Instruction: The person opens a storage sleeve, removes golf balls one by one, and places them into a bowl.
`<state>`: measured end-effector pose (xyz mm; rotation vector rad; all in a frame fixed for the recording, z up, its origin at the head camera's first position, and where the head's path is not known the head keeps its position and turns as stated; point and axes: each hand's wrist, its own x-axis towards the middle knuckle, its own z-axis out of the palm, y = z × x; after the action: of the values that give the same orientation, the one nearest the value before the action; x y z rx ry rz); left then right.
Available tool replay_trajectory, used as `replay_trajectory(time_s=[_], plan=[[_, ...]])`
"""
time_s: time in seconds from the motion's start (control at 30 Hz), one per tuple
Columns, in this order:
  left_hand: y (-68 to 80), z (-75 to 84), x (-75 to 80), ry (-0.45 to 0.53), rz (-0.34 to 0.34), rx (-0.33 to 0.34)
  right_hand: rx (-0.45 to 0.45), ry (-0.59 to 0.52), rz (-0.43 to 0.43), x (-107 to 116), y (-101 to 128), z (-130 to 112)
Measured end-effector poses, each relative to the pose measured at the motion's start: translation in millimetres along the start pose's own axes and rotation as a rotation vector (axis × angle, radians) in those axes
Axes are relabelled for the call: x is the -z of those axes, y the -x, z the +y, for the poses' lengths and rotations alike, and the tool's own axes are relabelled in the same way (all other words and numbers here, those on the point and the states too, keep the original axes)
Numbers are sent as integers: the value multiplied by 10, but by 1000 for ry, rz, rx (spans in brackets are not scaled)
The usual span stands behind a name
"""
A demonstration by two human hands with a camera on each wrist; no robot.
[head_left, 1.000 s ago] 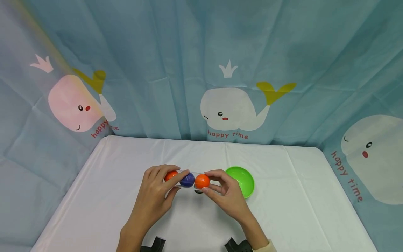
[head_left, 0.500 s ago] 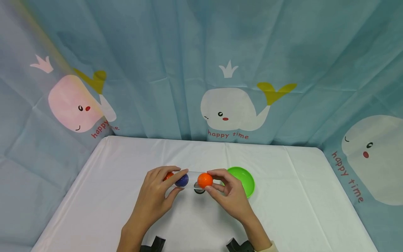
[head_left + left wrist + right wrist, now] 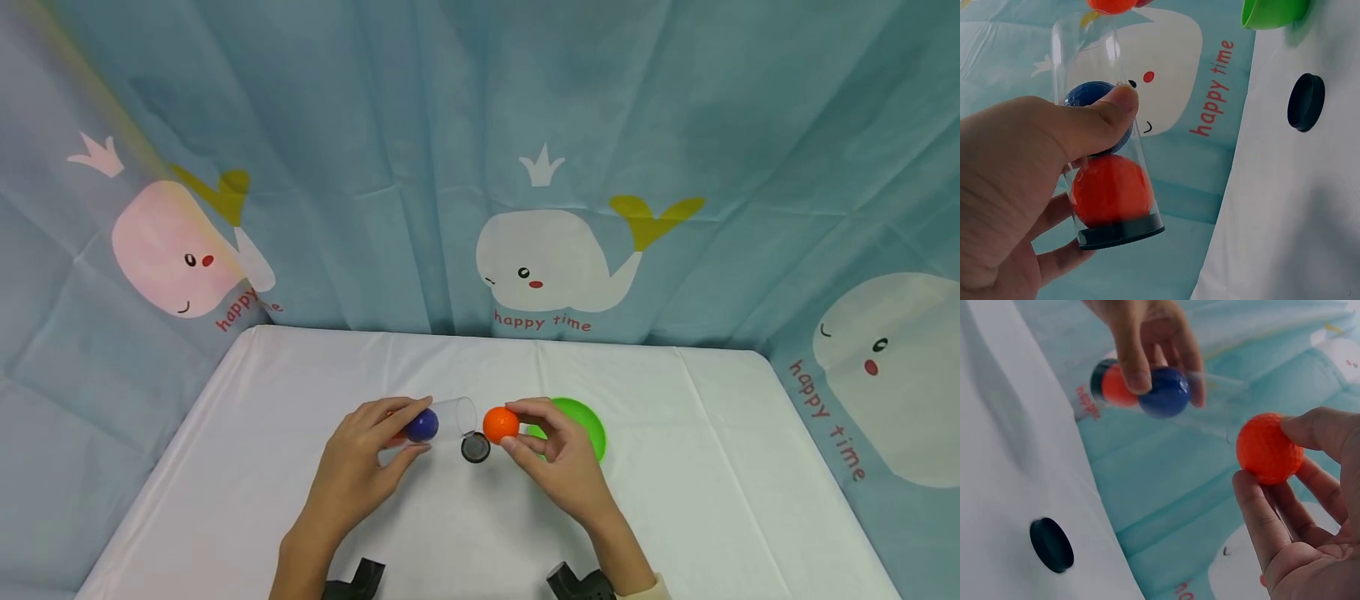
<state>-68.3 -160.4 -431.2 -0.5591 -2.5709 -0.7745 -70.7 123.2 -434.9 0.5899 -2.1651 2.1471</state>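
A: Bench first. White-clothed bench (image 3: 675,500), rounded far corners, pale blue whale-print curtain (image 3: 375,125) hanging right behind its far edge. Wide bare cloth to the left, right and far side of the hands.

B: Next down, the round green plastic bowl (image 3: 588,421), sitting on the cloth just behind the right hand (image 3: 558,462), well in from the right edge.

A: Clear plastic tube with a black base (image 3: 1094,125): left hand (image 3: 360,462) curls thumb and fingers round it, lifted off the bench, lying nearly level, open mouth towards the right hand. In the left wrist view a blue ball (image 3: 1094,103) sits under the thumb and an orange ball in the tube (image 3: 1110,190) rests against the black base.

B: Right hand's grip: thumb and fingertips pinch a dimpled orange ball (image 3: 1269,449), clear of the tube's mouth, a small gap between them. It hangs above the cloth, the bowl's near rim just beside it.

A: Smallest: the round black cap (image 3: 475,448), flat on the bench below that gap, between the two hands, touching neither.
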Motion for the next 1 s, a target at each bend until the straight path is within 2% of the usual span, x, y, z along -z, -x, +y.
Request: replay_trajectory(time_s=[0.37, 0.47, 0.7, 1.0], plan=[[0, 47, 13, 106, -72, 53, 34, -11, 45, 165, 5, -10], [0, 51, 8, 118, -66, 50, 40, -5, 60, 199, 11, -20], [5, 36, 0, 123, -53, 24, -41, 47, 110, 332, 28, -47], [3, 47, -4, 126, -73, 25, -70, 78, 136, 449, 40, -42]])
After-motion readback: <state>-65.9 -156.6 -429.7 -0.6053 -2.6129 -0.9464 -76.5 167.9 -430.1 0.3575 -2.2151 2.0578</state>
